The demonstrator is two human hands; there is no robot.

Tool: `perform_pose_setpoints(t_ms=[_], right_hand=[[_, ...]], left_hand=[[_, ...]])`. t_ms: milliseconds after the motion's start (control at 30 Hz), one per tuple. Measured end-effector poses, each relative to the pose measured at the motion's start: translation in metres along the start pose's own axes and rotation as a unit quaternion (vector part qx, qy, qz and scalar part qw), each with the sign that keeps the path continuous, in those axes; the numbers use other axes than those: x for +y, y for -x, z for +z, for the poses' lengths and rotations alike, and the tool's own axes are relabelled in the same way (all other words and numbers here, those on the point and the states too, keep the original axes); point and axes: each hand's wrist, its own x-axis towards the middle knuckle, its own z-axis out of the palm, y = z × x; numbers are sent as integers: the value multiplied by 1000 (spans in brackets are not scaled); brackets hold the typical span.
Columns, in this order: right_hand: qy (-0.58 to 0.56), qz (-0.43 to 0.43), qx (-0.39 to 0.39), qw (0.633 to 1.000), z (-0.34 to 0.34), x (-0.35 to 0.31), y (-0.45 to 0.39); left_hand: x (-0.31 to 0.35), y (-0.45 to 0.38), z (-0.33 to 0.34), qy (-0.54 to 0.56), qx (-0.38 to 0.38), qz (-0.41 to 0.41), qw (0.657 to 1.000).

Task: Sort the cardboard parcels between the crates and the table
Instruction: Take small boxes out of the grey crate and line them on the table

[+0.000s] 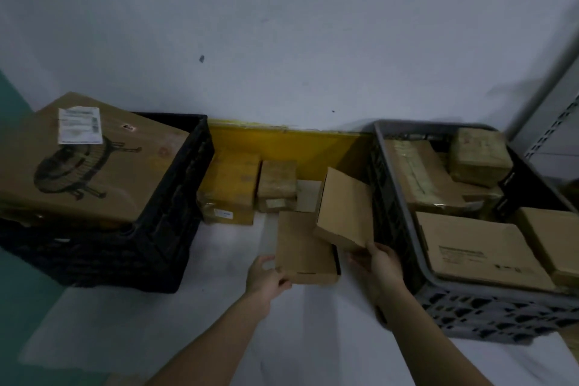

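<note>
**Two hands, two flat parcels, two crates on the desk**

The left hand (pixel 266 277) grips the near left corner of a flat brown parcel (pixel 304 252), thumb on top and fingers curled beneath its edge. This parcel lies near the middle of the white desk (pixel 219 323), between the two crates. The right hand (pixel 380 266) holds a second flat parcel (pixel 344 210) by its near edge, fingers closed on the cardboard; this one is tilted, its far end raised, and its lower corner overlaps the first parcel's far right corner. It sits just beside the grey crate's left wall.

Two crates stand on the desk. The black crate (pixel 169 229) is at the left edge, with one large carton (pixel 94 163) resting across its top, tilted, bearing a white label and a dark printed drawing. The grey crate (pixel 470 316) is at the right edge and holds about five parcels, though the dim, blurred view makes the count unsure: one wide flat box (pixel 476 247) at the near side, another box at the near right, and taped ones behind.

Against the desk's back edge, in front of a yellow board (pixel 297 144), stand two taped parcels: a larger one (pixel 232 188) next to the black crate and a smaller one (pixel 277 188) to its right. A pale flat piece (pixel 308 197) lies between the smaller one and the tilted parcel.
</note>
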Motion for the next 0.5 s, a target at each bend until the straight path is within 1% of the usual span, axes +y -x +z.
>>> perform_pose_setpoints(t_ms=[100, 167, 267, 433, 500], right_hand=[[-44, 63, -10, 997, 5, -4, -20], [-50, 63, -7, 997, 12, -6, -33], [-24, 40, -6, 999, 25, -7, -51], [-50, 56, 13, 997, 42, 3, -63], [-50, 57, 20, 997, 47, 6, -69]], left_hand=[[1, -9, 21, -24, 8, -34, 999], [1, -15, 31, -59, 11, -47, 997], [-1, -29, 44, -79, 26, -48, 995], [-20, -50, 62, -88, 71, -60, 992], [-30, -61, 67, -75, 87, -62, 991]])
